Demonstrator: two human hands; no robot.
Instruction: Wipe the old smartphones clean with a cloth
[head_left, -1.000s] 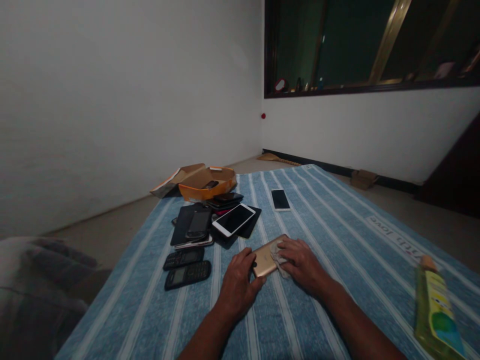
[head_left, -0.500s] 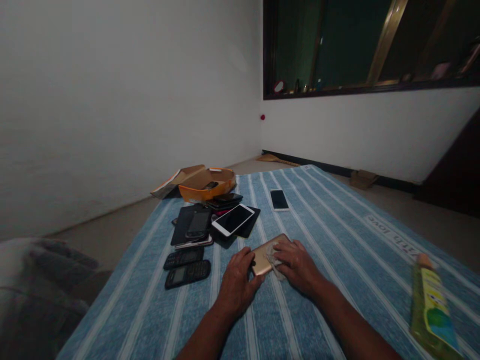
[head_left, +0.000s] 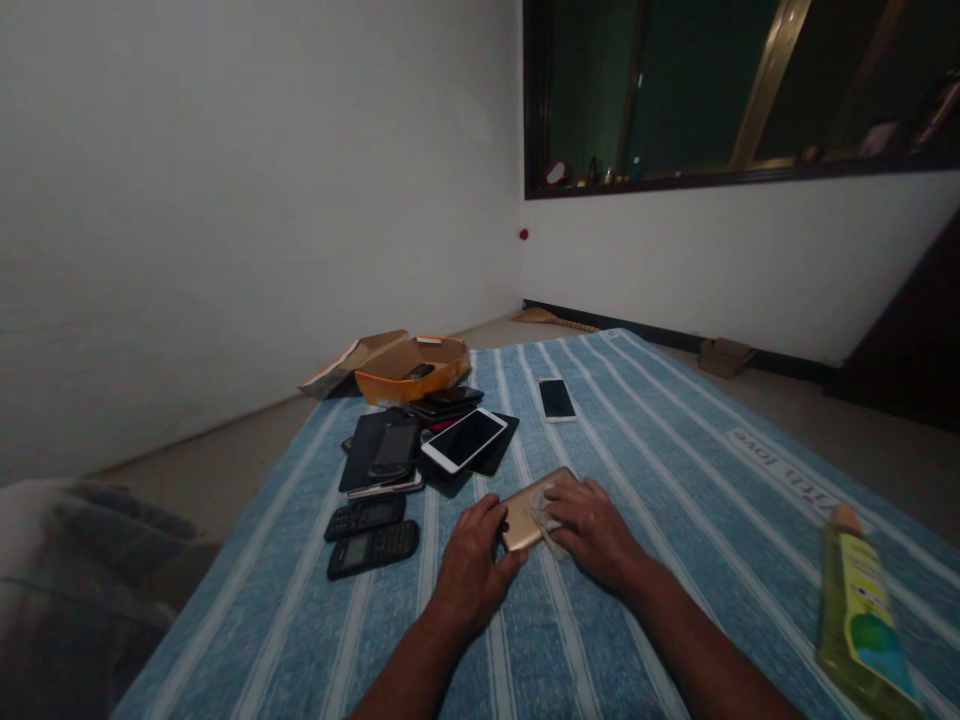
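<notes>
A gold smartphone (head_left: 526, 512) lies back side up on the blue striped cloth (head_left: 517, 640), tilted with its far end to the right. My left hand (head_left: 474, 560) grips its near left end, fingers along the top edge and thumb along the lower one. In my right hand (head_left: 592, 525) is a crumpled pale tissue (head_left: 546, 515), pressed onto the phone's back; the fingers hide part of both. Left of my hands, two black keypad phones (head_left: 373, 548) lie side by side. Behind them a white smartphone (head_left: 465, 440) rests on a pile of dark phones and flat covers.
An open orange cardboard box (head_left: 412, 383) with a phone inside stands at the far left of the cloth. Another white smartphone (head_left: 556, 400) lies alone farther back. A bottle of yellow-green liquid (head_left: 862, 620) lies at the right. Grey fabric (head_left: 67, 590) shows at lower left.
The view has shifted very slightly. Both hands, the tissue and the gold smartphone stay almost exactly where they were.
</notes>
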